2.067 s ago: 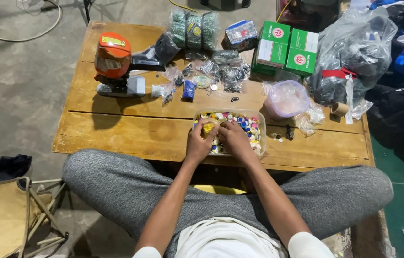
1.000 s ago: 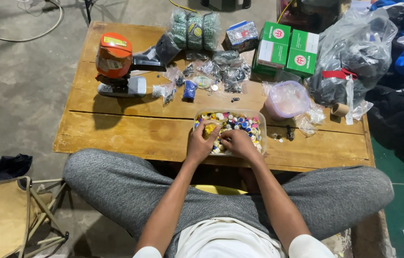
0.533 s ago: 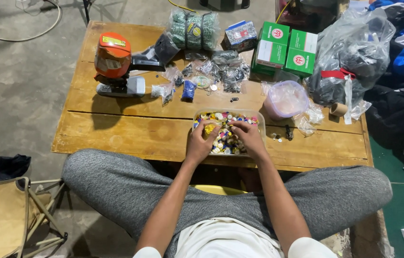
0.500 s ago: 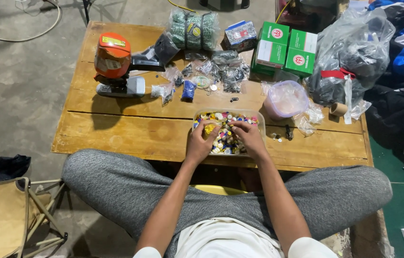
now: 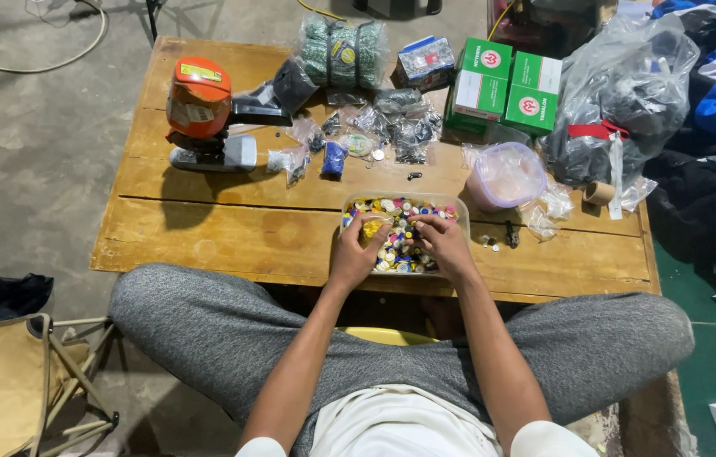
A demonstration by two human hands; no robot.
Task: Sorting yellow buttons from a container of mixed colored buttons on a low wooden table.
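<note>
Head view, left hand (image 5: 354, 254) and right hand (image 5: 440, 244) both buried in clear tub (image 5: 463, 225) of coloured buttons (image 5: 398, 245) on wooden table (image 5: 205, 233), fingers curled, grip cannot be told.

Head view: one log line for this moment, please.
left hand: in clear tub of coloured buttons | right hand: sorting same | tub: on wooden table, near edge

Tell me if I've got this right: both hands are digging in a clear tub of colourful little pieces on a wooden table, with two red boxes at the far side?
Not quite. The two boxes are green, not red, as the head view shows. The rest holds: the left hand and right hand are in the clear tub of colourful little pieces on the wooden table.
</note>
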